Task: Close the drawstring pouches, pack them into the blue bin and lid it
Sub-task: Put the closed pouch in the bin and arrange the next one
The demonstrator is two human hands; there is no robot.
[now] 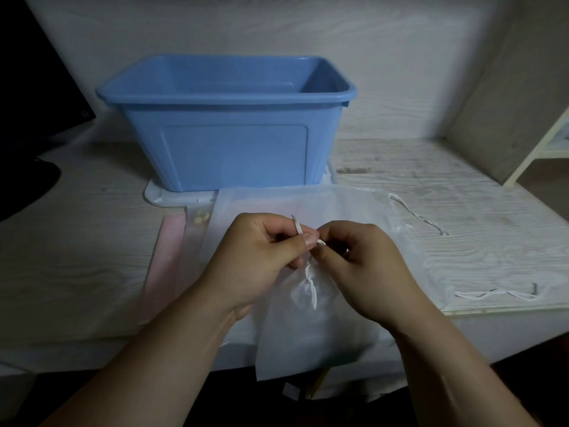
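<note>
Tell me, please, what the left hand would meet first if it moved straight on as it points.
The left hand would most likely meet the right hand, just across the cord.

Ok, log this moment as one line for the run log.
step: closing pouch | left hand: pinches drawstring | right hand: pinches drawstring | pouch: neck gathered | blue bin: unlidded, behind pouch

Wall (277,26): pale, wood-grain textured, 12 o'clock.
Table (431,195): whitewashed wood grain.
Monitor (30,87): dark, 9 o'clock.
Panel (498,103): grey, 2 o'clock.
Shelf (551,143): cream frame, 3 o'clock.
Light: dim.
</note>
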